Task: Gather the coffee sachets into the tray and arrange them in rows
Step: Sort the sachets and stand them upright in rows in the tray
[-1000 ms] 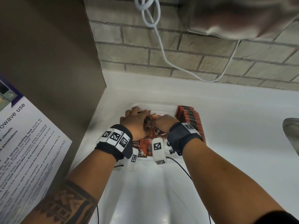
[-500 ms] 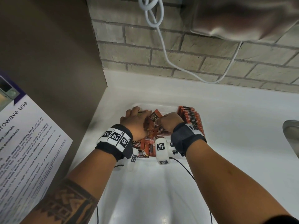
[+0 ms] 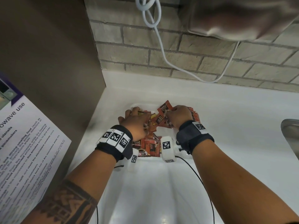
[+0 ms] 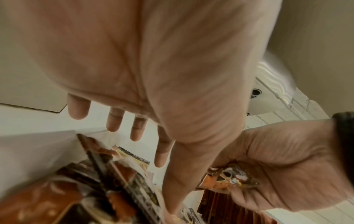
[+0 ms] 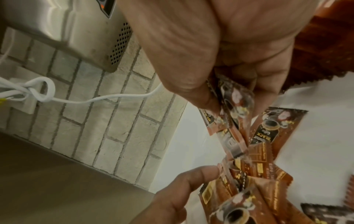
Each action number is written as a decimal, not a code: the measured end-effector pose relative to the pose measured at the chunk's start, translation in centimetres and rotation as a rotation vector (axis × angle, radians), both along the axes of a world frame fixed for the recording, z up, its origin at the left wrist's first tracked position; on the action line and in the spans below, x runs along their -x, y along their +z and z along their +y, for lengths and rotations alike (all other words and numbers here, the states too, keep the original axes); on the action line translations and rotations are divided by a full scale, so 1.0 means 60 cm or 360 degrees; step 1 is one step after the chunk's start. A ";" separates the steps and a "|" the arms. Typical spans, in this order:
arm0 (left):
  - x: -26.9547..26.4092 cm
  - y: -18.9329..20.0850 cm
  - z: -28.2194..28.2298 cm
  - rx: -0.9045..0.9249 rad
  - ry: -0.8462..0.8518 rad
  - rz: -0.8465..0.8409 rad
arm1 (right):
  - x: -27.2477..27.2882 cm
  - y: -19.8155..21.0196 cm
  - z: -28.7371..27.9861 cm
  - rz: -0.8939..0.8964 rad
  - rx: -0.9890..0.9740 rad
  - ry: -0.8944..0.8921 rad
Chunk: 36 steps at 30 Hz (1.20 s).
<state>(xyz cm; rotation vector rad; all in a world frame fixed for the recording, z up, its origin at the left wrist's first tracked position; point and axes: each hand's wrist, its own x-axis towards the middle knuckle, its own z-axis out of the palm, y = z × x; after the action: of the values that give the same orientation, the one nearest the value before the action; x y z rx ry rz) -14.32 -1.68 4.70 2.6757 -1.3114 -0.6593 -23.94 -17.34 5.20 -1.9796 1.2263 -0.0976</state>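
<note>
now, taking the white tray (image 3: 181,156) as the landmark: its near end holds a loose heap of coffee sachets (image 3: 149,147), red-brown packets printed with a cup, lying flat and overlapping between the two wrists. both forearms reach over the white table (image 3: 242,126) toward the tray, each wrist wearing a dark band with black-and-white marker squares.

over the tray's left half, the left hand (image 3: 135,122) lies palm down on the heap, its grip spread: in the left wrist view the fingers (image 4: 138,128) are straight and apart, and the thumb reaches down to touch the packets. over the tray's middle, slightly farther, the right hand (image 3: 178,117) has its grip pinching a small bunch of sachets (image 3: 163,113); the right wrist view shows thumb and fingers (image 5: 191,84) pressed on their upper ends, while the rest fans out below toward the left hand's thumb. one packet of the bunch sticks up tilted above the knuckles.

along the tray's right side, partly hidden behind the right hand, a row of sachets (image 3: 195,116) stands packed on edge.

beyond the tray, the table meets a pale brick wall (image 3: 202,62). a white cable (image 3: 163,50) loops down the wall from a knot, and a metal appliance (image 3: 239,16) hangs at upper right. left of the tray rises a brown panel (image 3: 48,62) with a printed notice (image 3: 24,143). right of the tray, a steel sink (image 3: 291,136) edge shows.
</note>
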 end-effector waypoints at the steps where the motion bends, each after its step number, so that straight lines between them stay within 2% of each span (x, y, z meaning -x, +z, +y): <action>1: 0.000 0.000 -0.001 -0.0010 0.0003 0.0001 | 0.000 -0.002 -0.002 -0.0020 -0.0008 -0.0007; 9: 0.002 0.004 -0.002 -0.0065 -0.0004 0.0014 | 0.009 -0.023 0.000 -0.0080 -0.0233 -0.0015; 12: 0.002 0.009 -0.007 0.0078 0.0083 -0.0005 | 0.009 -0.027 0.000 -0.0141 -0.0326 -0.0035; 15: -0.002 0.014 -0.017 0.0327 0.0274 0.0113 | 0.010 -0.033 -0.002 -0.0261 -0.0523 -0.0045; 18: -0.005 0.007 -0.027 0.0326 0.0366 0.0155 | 0.009 -0.035 0.004 -0.0240 -0.0694 -0.0009; 22: -0.013 -0.005 -0.034 0.0378 0.0517 0.0237 | 0.005 -0.036 0.015 -0.0429 -0.0879 -0.0017; 25: -0.017 0.001 -0.032 0.0525 0.0502 0.0351 | -0.004 -0.029 0.019 -0.0532 -0.0986 0.0010; 28: -0.022 0.013 -0.028 0.0704 0.0474 0.0477 | -0.002 -0.014 0.028 -0.0509 -0.1016 0.0052; 31: -0.036 0.015 -0.021 0.0800 0.0503 0.0497 | -0.002 -0.024 0.029 -0.0583 -0.1061 -0.0079; 34: -0.053 0.014 -0.011 0.0864 0.0554 0.0372 | 0.001 -0.014 0.036 -0.0382 -0.0905 -0.0129; 36: -0.061 0.014 -0.004 0.0907 0.0593 0.0343 | 0.004 -0.026 0.045 -0.0133 -0.0632 0.0099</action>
<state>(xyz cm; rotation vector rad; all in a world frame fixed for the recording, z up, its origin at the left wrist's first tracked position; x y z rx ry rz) -10.67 -1.94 5.57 2.2149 -0.7637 -0.4279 -24.21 -14.63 3.66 -1.6483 1.0379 0.0880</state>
